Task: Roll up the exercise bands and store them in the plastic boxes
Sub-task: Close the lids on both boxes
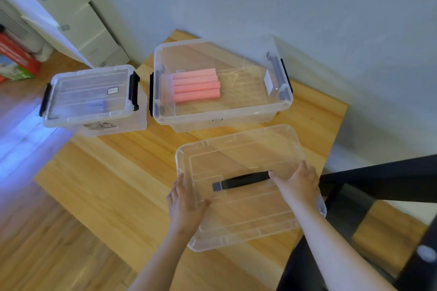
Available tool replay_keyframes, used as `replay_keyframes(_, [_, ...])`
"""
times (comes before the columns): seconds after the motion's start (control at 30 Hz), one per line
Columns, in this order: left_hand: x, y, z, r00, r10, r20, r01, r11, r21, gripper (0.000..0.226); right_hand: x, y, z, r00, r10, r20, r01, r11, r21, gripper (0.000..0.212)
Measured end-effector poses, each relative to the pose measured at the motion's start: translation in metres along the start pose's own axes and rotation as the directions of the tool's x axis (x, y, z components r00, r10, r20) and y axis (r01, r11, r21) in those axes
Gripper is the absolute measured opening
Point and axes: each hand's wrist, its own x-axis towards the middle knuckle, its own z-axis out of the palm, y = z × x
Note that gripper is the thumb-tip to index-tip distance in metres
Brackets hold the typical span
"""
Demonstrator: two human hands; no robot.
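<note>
Bands (195, 85), four pink rolls, are lying side by side in the open box (212, 114) at the counter's (118, 184) far end, long axes running left-right w/ ends pointing at the box's short walls. We're holding the clear lid (248, 153) nearer us: left grip (186, 203) pinching its left edge, right grip (300, 184) clamping its right edge, thumbs on top.

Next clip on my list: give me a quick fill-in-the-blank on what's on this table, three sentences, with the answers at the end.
1. The open box holds ___ pink rolled bands.
2. The left hand and right hand grip the lid, whose handle is ___ in colour.
3. In this view, the smaller box, with its own cover on, sits to the ___ of the open box.

Missing words: four; black; left.
</note>
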Motion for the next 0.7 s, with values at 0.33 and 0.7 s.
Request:
replay_keyframes(0.33, [-0.016, -0.006, -0.01, 0.957, -0.202, -0.209, 0.15, 0.959, -0.241, 0.084, -0.018, 0.002, 0.005, 0.997, -0.028, -0.067, 0.028, 1.0, -0.004, 0.087])
replay_keyframes(0.7, [-0.022, 0.027, -0.08, 0.895, -0.122, -0.43, -0.045, 0.932, -0.359, 0.065, -0.046, -0.04, -0.031, 0.964, -0.184, -0.194, 0.233, 0.935, 0.268, 0.069])
